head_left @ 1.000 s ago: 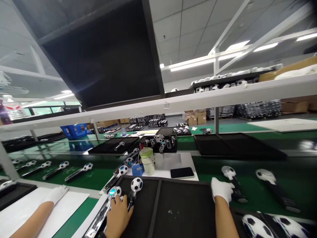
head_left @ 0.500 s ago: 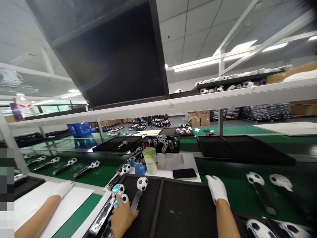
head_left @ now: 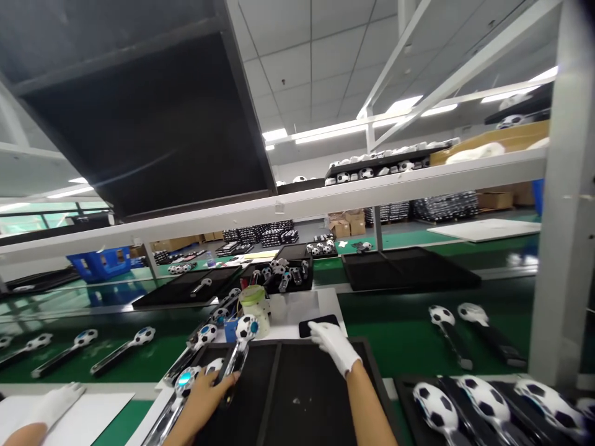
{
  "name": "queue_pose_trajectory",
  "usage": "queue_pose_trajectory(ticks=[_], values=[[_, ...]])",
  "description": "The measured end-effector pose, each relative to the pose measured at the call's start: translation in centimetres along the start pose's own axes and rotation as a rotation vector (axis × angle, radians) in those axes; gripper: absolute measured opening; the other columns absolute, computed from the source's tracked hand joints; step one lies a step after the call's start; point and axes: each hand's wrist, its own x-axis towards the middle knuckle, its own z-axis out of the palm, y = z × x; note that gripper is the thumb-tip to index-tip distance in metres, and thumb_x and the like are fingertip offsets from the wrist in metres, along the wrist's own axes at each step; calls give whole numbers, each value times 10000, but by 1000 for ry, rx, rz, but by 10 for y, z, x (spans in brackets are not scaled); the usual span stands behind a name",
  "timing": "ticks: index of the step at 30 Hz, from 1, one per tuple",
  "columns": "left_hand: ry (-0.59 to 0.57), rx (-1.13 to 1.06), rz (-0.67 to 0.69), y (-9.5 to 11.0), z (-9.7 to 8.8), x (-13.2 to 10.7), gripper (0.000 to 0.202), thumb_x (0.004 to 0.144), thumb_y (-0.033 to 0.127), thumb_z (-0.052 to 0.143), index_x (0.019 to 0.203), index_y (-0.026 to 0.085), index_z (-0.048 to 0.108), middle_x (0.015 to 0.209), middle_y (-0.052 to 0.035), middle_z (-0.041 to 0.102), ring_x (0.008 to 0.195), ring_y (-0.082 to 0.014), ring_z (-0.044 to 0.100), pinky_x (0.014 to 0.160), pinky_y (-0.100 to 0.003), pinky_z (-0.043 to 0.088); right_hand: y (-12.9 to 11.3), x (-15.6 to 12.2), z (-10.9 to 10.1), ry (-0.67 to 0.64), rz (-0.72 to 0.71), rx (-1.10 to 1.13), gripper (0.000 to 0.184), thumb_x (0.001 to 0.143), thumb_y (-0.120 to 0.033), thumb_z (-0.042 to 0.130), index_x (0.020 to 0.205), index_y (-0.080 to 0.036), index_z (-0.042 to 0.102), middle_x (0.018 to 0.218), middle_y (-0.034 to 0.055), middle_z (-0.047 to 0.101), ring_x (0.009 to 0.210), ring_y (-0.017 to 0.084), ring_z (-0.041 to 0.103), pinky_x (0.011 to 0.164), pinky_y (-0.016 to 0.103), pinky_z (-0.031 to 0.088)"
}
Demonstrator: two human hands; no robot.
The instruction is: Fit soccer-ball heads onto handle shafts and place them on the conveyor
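My bare left hand (head_left: 204, 396) is closed around the handle of a soccer-ball-headed stick (head_left: 246, 328). The ball is black and white with a blue patch, and the handle is shiny; the stick tilts above the black tray (head_left: 307, 387). Beside that hand lie another ball-headed stick with a bright blue disc (head_left: 186, 381) and a partly hidden ball (head_left: 214, 365). My white-gloved right hand (head_left: 334, 344) has its fingers stretched out over the tray's far edge, overlapping a dark phone (head_left: 304, 329). Whether it touches the phone I cannot tell.
Another person's gloved hand (head_left: 58, 402) rests on a white sheet at left. A lidded jar (head_left: 255, 306) and a blue box (head_left: 230, 329) stand behind the tray. More ball-headed sticks (head_left: 486, 396) lie at right. A white shelf beam (head_left: 279, 204) crosses ahead; a post (head_left: 555, 248) stands right.
The view has swung right. My left hand has taken hold of the ball-headed stick, which is raised and turned so its blue patch shows. My right hand has moved left toward the phone.
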Motion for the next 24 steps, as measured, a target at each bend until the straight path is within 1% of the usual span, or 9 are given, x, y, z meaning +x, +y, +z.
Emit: queue_pose_trajectory(ticks=[4,7,9,11,13,15,18,21,24], values=[[18,-375,74,60,4,-3,352,633,499,669,722,160,705,980,-82,666,1002,-307,569,920,-343,404,1,-5,32,-247,41,-27,579,724,-576,643,1086,-126,610,1102,130,627,1036,238,594,904,352,439],[-85,-756,68,98,10,-8,393,648,462,716,898,160,708,1000,-56,690,973,-248,596,866,-283,441,-5,-9,45,-453,64,-30,597,641,-481,753,1113,-143,612,1033,81,640,993,198,599,880,313,438],[-167,-993,15,112,15,-11,430,650,467,732,947,157,709,937,-49,710,900,-214,624,793,-243,472,-11,-10,49,-469,35,7,525,582,-390,803,1003,-118,646,893,48,637,868,161,608,799,269,460],[-231,-1174,-24,117,20,-14,448,636,477,752,931,141,723,874,-55,719,868,-204,636,751,-220,488,-17,-11,50,-393,24,39,430,548,-334,813,867,-100,645,801,27,608,786,146,594,742,260,470],[-262,-1291,-51,116,27,-16,432,618,468,774,884,129,736,856,-65,721,884,-219,640,749,-224,502,-20,-11,52,-345,71,71,404,543,-327,800,830,-102,627,776,27,602,764,157,594,731,280,481],[-253,-1352,-79,112,35,-16,400,614,440,788,859,128,739,855,-70,722,897,-237,644,757,-248,517,-22,-12,55,-342,93,57,403,575,-341,767,872,-105,631,813,48,624,790,181,604,747,303,484],[-157,-1400,-111,107,46,-14,377,629,417,786,865,128,733,837,-69,723,883,-242,653,746,-267,532,-21,-14,66,-262,-12,-63,371,602,-323,733,901,-119,654,869,67,654,852,219,609,795,317,471],[-45,-1454,-152,107,53,-8,376,629,430,782,843,127,726,825,-66,721,845,-225,661,721,-259,539,-15,-17,81,-177,-103,-105,515,551,-257,766,1046,-191,636,971,43,659,959,237,595,866,304,440],[-78,-1513,-151,106,54,-3,362,618,400,793,840,124,717,844,-70,720,856,-227,661,746,-274,537,-5,-14,95,-64,-60,-101,589,560,-244,775,1119,-213,592,983,53,650,992,257,584,884,322,426]])
